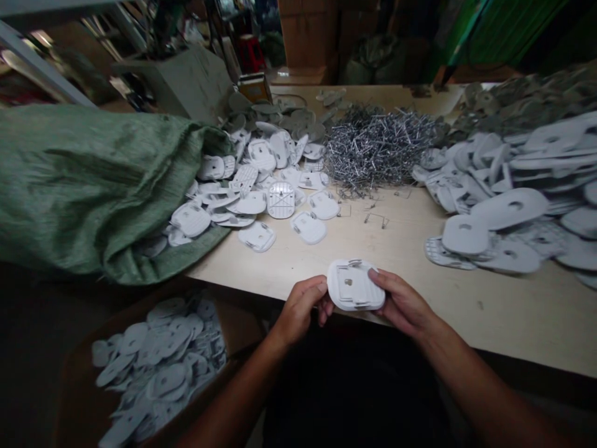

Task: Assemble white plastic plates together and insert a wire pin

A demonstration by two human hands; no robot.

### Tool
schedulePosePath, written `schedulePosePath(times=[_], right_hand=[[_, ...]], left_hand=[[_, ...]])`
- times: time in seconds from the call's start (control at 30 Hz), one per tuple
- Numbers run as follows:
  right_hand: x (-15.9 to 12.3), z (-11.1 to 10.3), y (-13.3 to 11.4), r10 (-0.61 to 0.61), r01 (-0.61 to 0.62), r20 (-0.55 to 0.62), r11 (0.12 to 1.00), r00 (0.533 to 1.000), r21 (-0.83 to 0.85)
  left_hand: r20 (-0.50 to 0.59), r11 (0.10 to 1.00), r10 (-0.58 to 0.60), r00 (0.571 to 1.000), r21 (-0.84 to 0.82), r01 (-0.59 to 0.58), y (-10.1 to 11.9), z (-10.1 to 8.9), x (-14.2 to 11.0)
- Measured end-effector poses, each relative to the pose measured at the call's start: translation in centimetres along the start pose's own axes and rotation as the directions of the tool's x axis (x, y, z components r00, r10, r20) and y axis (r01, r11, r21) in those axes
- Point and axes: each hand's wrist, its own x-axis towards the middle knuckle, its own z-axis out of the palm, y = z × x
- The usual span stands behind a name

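Note:
Over the table's front edge, a white plastic plate [342, 298] with rounded corners is held between both hands. A bent wire clip [341, 287] seems to lie across its face, around a small central hole. My left hand [301, 308] grips the plate's left rim with thumb and fingers. On the right rim, my right hand [401, 302] holds it, thumb on top and fingers underneath. Beyond the hands, a few loose wire clips [375, 219] lie on the table, near a big heap of metal wire clips [382, 146].
White plastic plates [252, 202] spill from a green woven sack [93, 186] at left. Larger oval plates [508, 202] are piled at right. Below left, a cardboard box [240, 323] holds many white pieces. A grey machine [186, 78] stands behind the pale table [466, 311].

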Motion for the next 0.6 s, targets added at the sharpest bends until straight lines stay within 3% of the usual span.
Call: schedulePosePath(times=[0.27, 0.47, 0.6], right_hand=[[-0.8, -0.2, 0.8, 0.022, -0.022, -0.002, 1.0, 1.0, 0.01], [-0.8, 0.1, 1.0, 0.044, -0.046, 0.053, 0.998, 0.998, 0.035], [-0.6, 0.3, 1.3, 0.03, -0.038, 0.095, 0.996, 0.995, 0.082]], left_hand=[[-0.038, 0.994, -0.033, 0.999, -0.102, 0.029, -1.2, 0.5, 0.1], [0.086, 0.903, -0.158, 0.984, -0.39, 0.179, -0.5, 1.2, -0.2], [0.117, 0.886, -0.193, 0.974, -0.405, 0.225, -0.7, 1.6, -0.1]])
